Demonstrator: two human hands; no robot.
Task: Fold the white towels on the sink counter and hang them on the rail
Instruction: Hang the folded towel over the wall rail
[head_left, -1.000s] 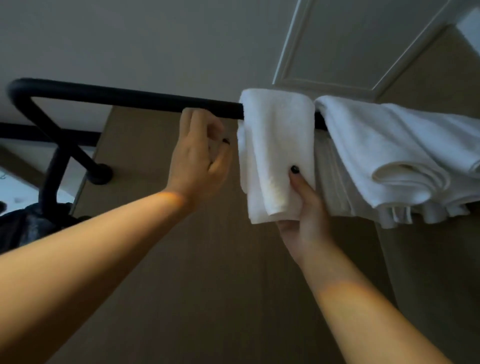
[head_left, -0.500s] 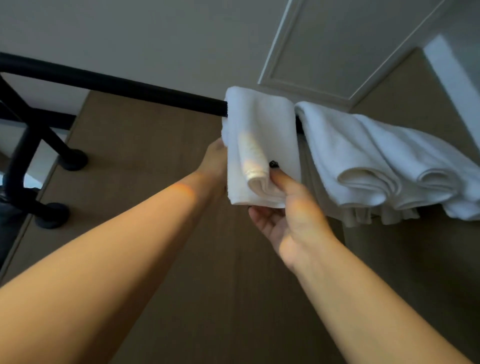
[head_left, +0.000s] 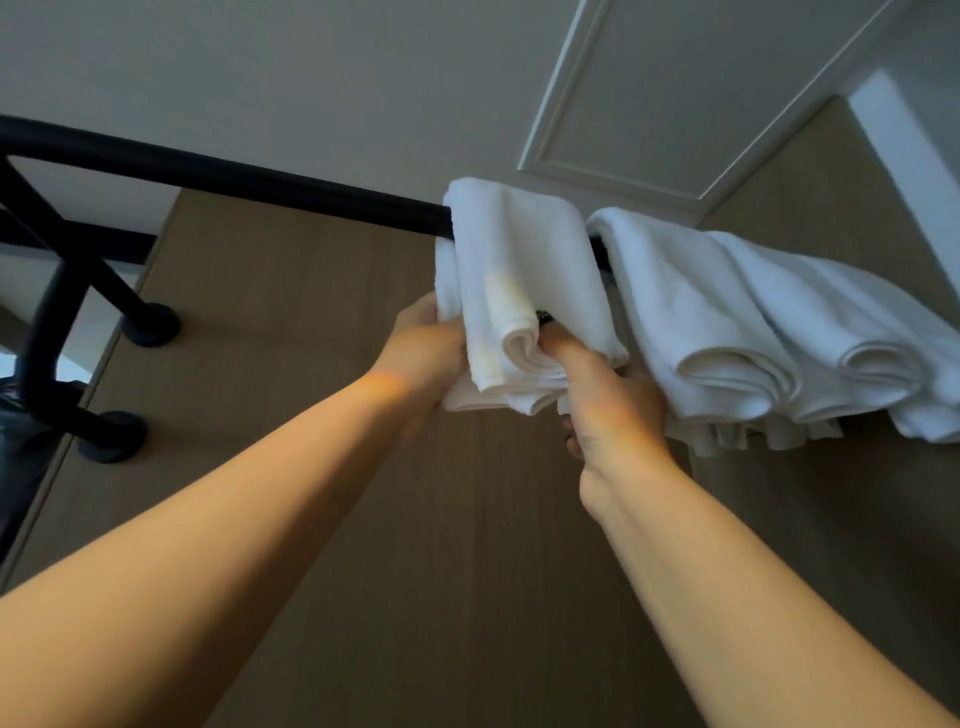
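A small folded white towel (head_left: 524, 270) hangs over the black rail (head_left: 234, 179), seen from below. My left hand (head_left: 423, 348) grips the towel's lower left edge, its fingers hidden behind the cloth. At the lower right edge my right hand (head_left: 602, 395) pinches the towel, thumb pressed into the folds. Larger white towels (head_left: 753, 322) lie draped over the rail just to the right, touching the small one.
The rail bends down at the left into black brackets (head_left: 148, 325) fixed to a brown wall (head_left: 311, 291). A pale ceiling and a white panelled frame (head_left: 649, 93) are above. A dark object (head_left: 21, 447) sits at the far left.
My left hand left the rail and took the towel's left edge. My right hand shifted from flat against the front to pinching the bottom folds, bunching the lower hem upward.
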